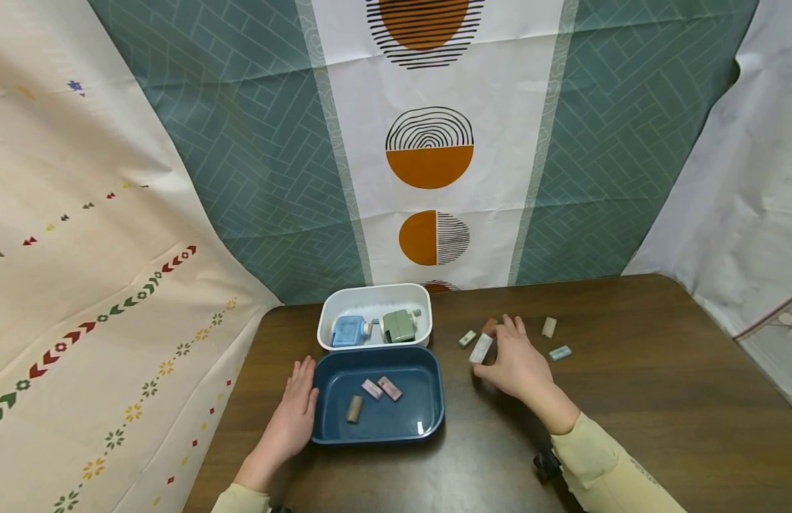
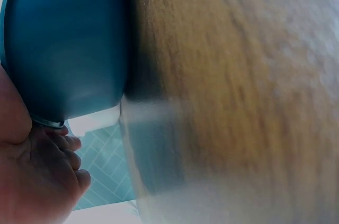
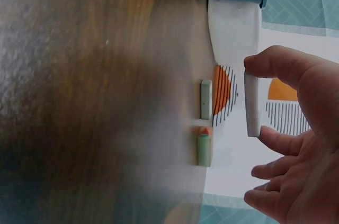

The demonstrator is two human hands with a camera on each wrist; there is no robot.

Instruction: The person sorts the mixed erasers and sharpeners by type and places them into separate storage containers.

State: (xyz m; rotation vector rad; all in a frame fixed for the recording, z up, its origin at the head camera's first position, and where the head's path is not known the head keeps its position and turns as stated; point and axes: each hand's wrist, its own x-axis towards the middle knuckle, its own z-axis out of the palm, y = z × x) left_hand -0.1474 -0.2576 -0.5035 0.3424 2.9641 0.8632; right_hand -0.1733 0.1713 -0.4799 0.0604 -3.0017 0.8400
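My right hand (image 1: 515, 362) pinches a small white rectangular block (image 1: 481, 348) by its ends between thumb and a fingertip. In the right wrist view the white block (image 3: 252, 103) hangs clear above the table, its thin side showing. My left hand (image 1: 296, 407) lies with straight fingers along the left side of a dark blue tray (image 1: 378, 433). Inside the tray lie two pink blocks (image 1: 390, 388) and a tan block (image 1: 354, 409). Close to my right fingers are an orange block (image 1: 490, 326), partly hidden, and a small pale green block (image 1: 468, 338).
Behind the blue tray stands a white basin (image 1: 374, 291) with a blue bottle-like item (image 1: 348, 331) and a green one (image 1: 398, 325). Right of my right hand, a beige block (image 1: 549, 327) and a light blue block (image 1: 559, 353) lie on the wooden table (image 1: 659, 399). Patterned cloth hangs behind.
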